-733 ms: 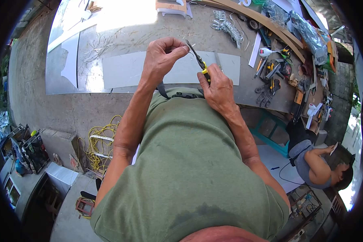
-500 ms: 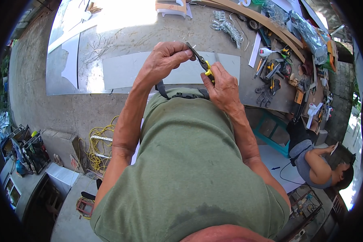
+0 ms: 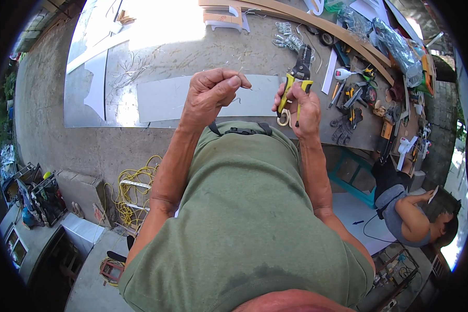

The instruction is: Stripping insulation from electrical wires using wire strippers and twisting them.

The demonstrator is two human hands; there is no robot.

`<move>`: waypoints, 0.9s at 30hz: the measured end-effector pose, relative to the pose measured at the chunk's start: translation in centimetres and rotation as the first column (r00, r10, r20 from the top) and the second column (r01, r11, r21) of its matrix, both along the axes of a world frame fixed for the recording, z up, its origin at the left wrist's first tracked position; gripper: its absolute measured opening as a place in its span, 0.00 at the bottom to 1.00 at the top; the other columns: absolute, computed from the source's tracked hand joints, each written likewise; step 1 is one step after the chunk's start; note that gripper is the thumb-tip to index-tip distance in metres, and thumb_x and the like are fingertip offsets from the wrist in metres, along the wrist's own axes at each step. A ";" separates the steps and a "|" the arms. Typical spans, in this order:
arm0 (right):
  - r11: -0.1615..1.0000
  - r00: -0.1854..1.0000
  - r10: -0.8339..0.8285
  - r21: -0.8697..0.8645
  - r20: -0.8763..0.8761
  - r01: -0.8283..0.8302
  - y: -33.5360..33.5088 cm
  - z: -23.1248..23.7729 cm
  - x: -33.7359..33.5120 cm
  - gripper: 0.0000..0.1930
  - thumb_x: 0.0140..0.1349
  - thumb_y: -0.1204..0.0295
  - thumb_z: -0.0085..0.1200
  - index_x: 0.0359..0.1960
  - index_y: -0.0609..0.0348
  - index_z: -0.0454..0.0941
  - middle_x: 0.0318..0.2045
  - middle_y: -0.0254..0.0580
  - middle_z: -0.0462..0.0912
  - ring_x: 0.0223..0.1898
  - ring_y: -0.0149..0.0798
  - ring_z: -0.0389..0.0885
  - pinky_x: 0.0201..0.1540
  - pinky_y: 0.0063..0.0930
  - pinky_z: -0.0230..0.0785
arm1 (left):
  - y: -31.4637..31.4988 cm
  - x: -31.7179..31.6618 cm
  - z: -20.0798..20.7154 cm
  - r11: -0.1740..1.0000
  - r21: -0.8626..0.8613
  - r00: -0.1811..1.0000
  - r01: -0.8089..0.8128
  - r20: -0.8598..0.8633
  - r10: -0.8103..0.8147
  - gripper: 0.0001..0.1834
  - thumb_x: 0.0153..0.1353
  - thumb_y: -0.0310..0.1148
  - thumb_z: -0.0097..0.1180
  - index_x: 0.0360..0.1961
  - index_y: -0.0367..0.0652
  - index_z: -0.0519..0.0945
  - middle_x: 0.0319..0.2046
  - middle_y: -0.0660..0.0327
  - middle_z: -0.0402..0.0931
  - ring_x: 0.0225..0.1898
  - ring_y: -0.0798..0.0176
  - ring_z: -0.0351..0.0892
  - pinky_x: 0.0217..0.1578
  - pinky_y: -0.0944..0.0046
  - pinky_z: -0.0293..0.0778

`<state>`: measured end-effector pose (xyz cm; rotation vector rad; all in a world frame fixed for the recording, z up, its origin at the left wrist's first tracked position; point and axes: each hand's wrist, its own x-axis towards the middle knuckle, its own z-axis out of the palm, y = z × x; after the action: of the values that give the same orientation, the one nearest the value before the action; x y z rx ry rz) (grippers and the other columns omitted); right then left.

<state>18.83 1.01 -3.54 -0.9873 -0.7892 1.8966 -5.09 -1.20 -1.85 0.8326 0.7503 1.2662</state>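
My left hand (image 3: pixel 210 98) is closed in a pinch above a long pale sheet (image 3: pixel 164 99) on the table. A thin wire (image 3: pixel 249 87) pokes out from its fingertips. To its right, my right hand (image 3: pixel 308 112) is closed around wire strippers (image 3: pixel 296 75) with yellow handles and a black head. The tool's head points away from me, and its handles are spread apart. A pale ring (image 3: pixel 283 118) shows beside my right hand; I cannot tell what it belongs to.
Loose wires (image 3: pixel 127 73) lie on the left of the table. A bundle of light strings (image 3: pixel 287 40), a grey glove (image 3: pixel 343 129) and several hand tools (image 3: pixel 354 93) lie to the right. A teal stool (image 3: pixel 353 174) and a crouching person (image 3: pixel 408 208) are at the lower right.
The wire strippers have come away from my left fingertips and moved right, turning to point away from me. Their handles have opened. My left hand remains pinched.
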 end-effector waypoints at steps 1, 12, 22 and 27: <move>0.996 0.998 -0.044 0.079 0.044 0.041 0.0 0.1 0.2 0.15 0.73 0.64 0.49 0.35 0.65 0.74 0.35 0.45 0.78 0.33 0.37 0.80 0.36 0.36 0.79 | -0.3 0.0 -0.1 0.999 -0.023 0.997 -0.046 0.069 0.047 0.12 0.71 0.30 0.52 0.40 0.28 0.81 0.14 0.75 0.58 0.15 0.80 0.49 0.18 0.74 0.47; 0.937 0.965 0.073 0.315 0.253 -0.153 0.0 2.2 -1.7 0.08 0.68 0.71 0.58 0.44 0.62 0.81 0.45 0.41 0.81 0.43 0.34 0.81 0.49 0.32 0.73 | -0.5 -0.7 -0.7 0.997 0.000 0.989 0.080 0.126 -0.080 0.12 0.71 0.32 0.54 0.37 0.32 0.82 0.18 0.72 0.66 0.17 0.80 0.52 0.18 0.74 0.47; 0.789 0.945 -0.017 0.585 0.326 -0.188 0.8 4.4 -4.7 0.11 0.62 0.69 0.64 0.43 0.60 0.82 0.44 0.41 0.81 0.48 0.39 0.81 0.53 0.33 0.72 | -0.4 -0.6 -0.7 0.972 -0.049 0.954 0.228 0.211 -0.213 0.13 0.71 0.34 0.53 0.35 0.33 0.80 0.25 0.66 0.74 0.17 0.81 0.54 0.18 0.75 0.49; 0.779 0.936 -0.041 0.598 0.350 -0.189 1.1 3.3 -5.3 0.11 0.63 0.67 0.64 0.39 0.61 0.81 0.43 0.40 0.81 0.45 0.37 0.81 0.50 0.32 0.72 | -0.4 -0.2 -0.8 0.970 -0.064 0.959 0.236 0.177 -0.222 0.13 0.71 0.34 0.53 0.35 0.33 0.80 0.26 0.65 0.75 0.18 0.80 0.54 0.19 0.76 0.49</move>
<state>13.49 2.14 -0.22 -0.8629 -1.5701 1.3575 -5.27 -1.63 -2.66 0.7114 0.5509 1.0743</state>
